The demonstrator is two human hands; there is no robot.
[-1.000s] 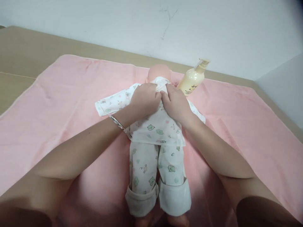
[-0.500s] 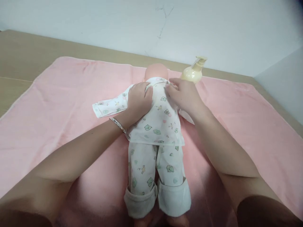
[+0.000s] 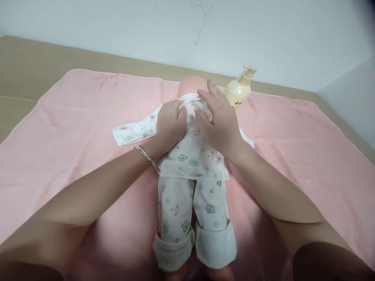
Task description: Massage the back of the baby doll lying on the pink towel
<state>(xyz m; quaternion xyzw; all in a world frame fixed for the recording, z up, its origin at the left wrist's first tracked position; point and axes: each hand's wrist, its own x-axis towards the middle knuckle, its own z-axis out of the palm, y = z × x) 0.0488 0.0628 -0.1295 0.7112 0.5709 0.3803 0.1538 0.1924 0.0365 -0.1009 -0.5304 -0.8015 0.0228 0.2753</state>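
A doll [image 3: 191, 85] lies stretched out with its head away from me, its face out of sight. It wears a white long-sleeved top [image 3: 190, 162] with small animal prints and matching trousers [image 3: 176, 210] with turned-up cuffs. My left hand [image 3: 171, 121] is closed over the doll's shoulder on the left, its thumb resting on the top. On the other side, my right hand [image 3: 220, 123] is open above the upper body, fingers spread, covering that shoulder and most of the right sleeve. Whether its palm touches the cloth I cannot tell.
A pale yellow pump bottle [image 3: 238, 90] stands just beyond my right hand. Under the doll a pink blanket [image 3: 88, 117] with some creases covers much of the wooden surface [image 3: 43, 58]. A white wall [image 3: 131, 31] rises behind it.
My right hand has let go of the top near the collar; its fingers have spread and it has shifted slightly left over the upper body. My left hand stays on the shoulder.
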